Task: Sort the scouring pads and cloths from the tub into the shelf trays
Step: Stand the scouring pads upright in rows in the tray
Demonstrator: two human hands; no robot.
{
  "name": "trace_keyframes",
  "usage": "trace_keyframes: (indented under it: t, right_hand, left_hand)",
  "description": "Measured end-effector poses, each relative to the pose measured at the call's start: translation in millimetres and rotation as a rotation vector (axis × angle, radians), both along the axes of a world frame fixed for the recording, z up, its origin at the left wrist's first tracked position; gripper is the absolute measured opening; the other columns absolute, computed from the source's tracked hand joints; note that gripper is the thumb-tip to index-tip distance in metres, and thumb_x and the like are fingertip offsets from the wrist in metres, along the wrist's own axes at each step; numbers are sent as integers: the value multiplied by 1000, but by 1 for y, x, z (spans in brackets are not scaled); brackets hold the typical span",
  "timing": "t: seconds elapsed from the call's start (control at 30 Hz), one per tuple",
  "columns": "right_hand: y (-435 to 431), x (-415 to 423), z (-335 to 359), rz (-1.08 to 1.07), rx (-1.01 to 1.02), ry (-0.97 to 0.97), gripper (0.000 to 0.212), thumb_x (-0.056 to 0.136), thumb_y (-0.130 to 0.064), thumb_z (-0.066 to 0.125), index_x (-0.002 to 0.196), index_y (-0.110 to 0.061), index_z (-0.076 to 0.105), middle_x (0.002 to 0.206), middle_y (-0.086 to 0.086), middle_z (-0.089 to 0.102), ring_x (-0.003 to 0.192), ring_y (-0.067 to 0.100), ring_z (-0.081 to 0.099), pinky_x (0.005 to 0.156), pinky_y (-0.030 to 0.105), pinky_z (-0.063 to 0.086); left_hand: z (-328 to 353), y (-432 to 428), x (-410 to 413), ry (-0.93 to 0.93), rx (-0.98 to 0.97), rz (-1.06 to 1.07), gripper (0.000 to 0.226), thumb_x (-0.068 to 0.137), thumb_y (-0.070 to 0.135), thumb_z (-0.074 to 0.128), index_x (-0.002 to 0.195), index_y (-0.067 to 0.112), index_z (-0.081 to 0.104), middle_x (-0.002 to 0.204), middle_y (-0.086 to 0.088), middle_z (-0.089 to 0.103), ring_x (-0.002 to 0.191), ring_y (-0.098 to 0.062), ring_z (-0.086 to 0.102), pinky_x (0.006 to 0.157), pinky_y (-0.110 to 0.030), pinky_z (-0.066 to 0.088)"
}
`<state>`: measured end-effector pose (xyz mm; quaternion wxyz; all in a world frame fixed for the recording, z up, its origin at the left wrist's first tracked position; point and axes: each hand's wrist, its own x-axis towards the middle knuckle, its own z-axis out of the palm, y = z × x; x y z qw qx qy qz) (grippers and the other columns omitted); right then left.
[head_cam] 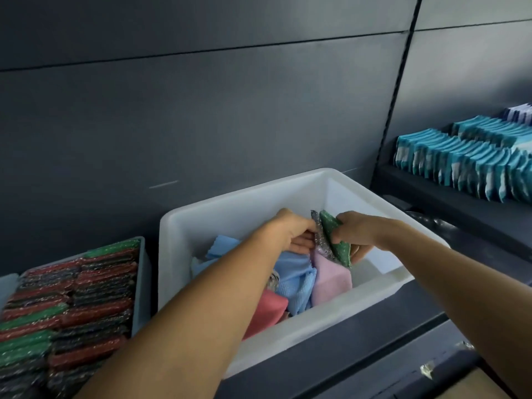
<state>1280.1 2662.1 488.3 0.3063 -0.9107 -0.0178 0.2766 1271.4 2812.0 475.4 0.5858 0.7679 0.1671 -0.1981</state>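
— pulling pads out of the white tub [244, 203], are they?

— yes. the right hand [357, 234] grips a green scouring pad [335, 240], and the left hand [299, 234] pinches a silvery pad [318, 234] pressed against it, both just above the cloths.

— how would you do it well?

— peel the two apart cleanly, i'd say, then carry them left to the tray of pads [144, 283]. it looks nearly full, so they'd need wedging in on edge.

— anything in the way?

— the tub's rim, and the left forearm crossing it. a pink cloth [331, 280], a blue cloth [296, 280] and a red cloth [264, 312] lie beneath. teal packets [460, 162] stand on the right shelf.
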Motion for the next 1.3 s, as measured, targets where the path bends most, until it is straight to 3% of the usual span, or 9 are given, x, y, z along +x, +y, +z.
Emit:
trace_keyframes:
  t: [0.2,0.37,0.47,0.67,0.8,0.93,1.0,1.13,1.3]
  right_hand:
    - [41,-33,19,-24,234,-187,18,88,-5,56,106,-5,52,98,21,64,81,36,68,67,46,60]
    - [82,-66,42,-72,315,-320,15,84,-8,61,98,-8,55,90,22,67,74,40,70,64,55,58]
    - [104,-86,52,-151,388,-415,15,89,-17,61,97,-6,58,83,16,67,58,31,68,56,41,59]
    - [154,-119,57,-224,506,-531,37,93,-33,56,100,3,59,61,1,39,49,15,36,45,23,33]
    - [189,-141,60,-117,632,-500,27,90,-21,58,93,5,56,69,7,40,63,18,39,56,30,36]
    - [218,-170,57,88,711,-501,22,85,-16,67,74,-7,50,62,3,40,60,12,37,56,26,34]
    - [228,-185,51,262,732,-452,19,84,-20,71,78,-8,58,69,10,50,64,13,43,62,26,36]
    - [243,-206,33,586,422,-516,8,82,-23,74,85,-19,68,77,-5,61,68,4,50,67,21,41]
    - [264,-220,15,728,-11,-751,28,84,-39,68,111,-29,66,111,-11,61,101,11,55,86,27,44]
  left_hand:
    - [20,47,-31,-54,-257,75,18,86,22,70,89,5,66,83,-14,70,73,-24,69,70,-35,61]
    - [32,87,-75,-195,-206,120,14,86,26,70,90,13,66,82,-5,70,75,-19,67,84,-40,58]
    - [44,124,-103,-302,-176,264,6,91,17,62,86,14,63,77,-3,65,66,-16,63,65,-32,59]
    - [50,196,-170,-533,-65,428,11,97,21,52,93,16,62,97,-12,69,87,-29,69,78,-51,58]
    - [39,237,-207,-590,26,392,18,100,20,48,103,5,56,97,-15,58,79,-32,61,62,-45,61]
    - [30,273,-239,-577,95,458,24,96,36,52,108,16,57,111,-18,62,100,-36,63,84,-54,55]
    - [25,286,-251,-590,50,549,19,96,34,52,107,18,56,103,-8,58,95,-27,61,76,-45,59]
    - [16,308,-270,-623,153,615,23,98,29,50,75,30,46,77,11,44,73,-6,47,69,-24,41]
    - [21,320,-280,-626,172,568,22,96,35,51,90,16,57,84,-6,52,77,-21,53,70,-35,54]
